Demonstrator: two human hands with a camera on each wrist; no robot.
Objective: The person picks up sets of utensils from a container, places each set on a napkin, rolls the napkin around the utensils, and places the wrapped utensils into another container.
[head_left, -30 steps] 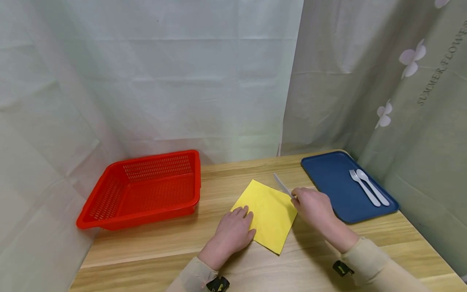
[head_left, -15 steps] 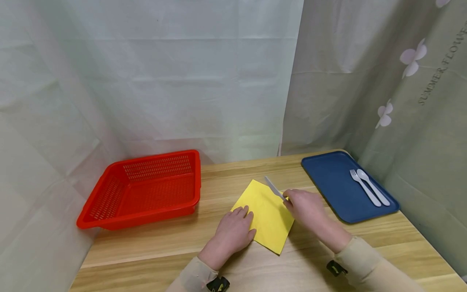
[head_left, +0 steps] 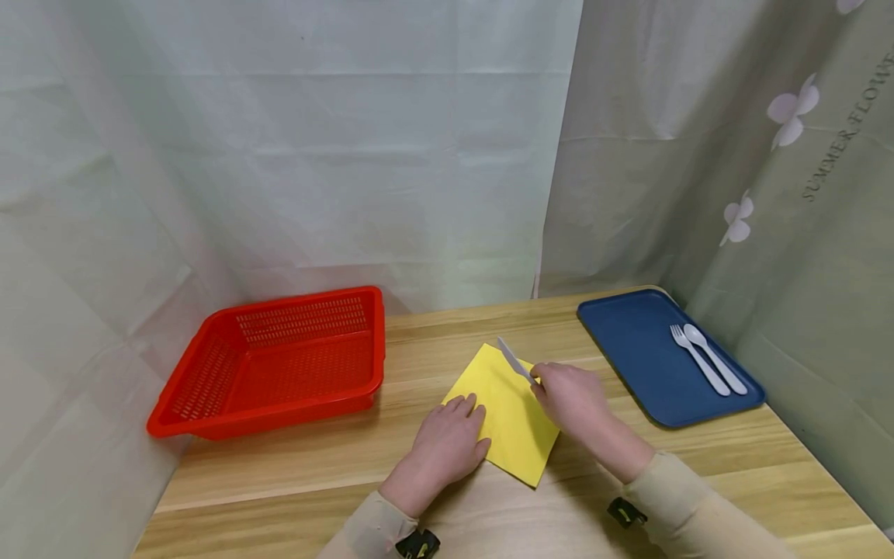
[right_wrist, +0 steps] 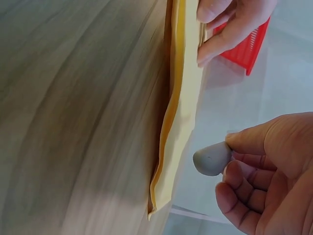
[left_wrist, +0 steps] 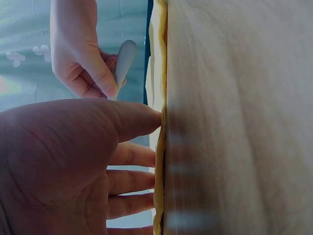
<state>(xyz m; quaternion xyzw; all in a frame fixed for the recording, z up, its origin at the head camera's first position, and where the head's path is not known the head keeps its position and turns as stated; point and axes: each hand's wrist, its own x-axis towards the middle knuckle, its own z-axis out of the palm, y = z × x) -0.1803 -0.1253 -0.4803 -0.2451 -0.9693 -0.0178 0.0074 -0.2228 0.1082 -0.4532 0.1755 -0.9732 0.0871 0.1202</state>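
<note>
A folded yellow napkin lies on the table, its layered edge showing in both wrist views. My left hand rests on its left side, fingertips touching the surface. Above the napkin's right part my right hand grips a light grey plastic knife, blade pointing away and to the left. In the right wrist view the knife's rounded handle end sticks out between thumb and curled fingers, apart from the napkin. Whether the blade touches the napkin I cannot tell.
To the left stands a red plastic basket. A blue tray at the right bears a white fork and a white spoon. Curtains hang behind the wooden table and along both sides.
My right hand has moved left with the knife, from the napkin's right corner to over the napkin. The left hand has stayed in place.
</note>
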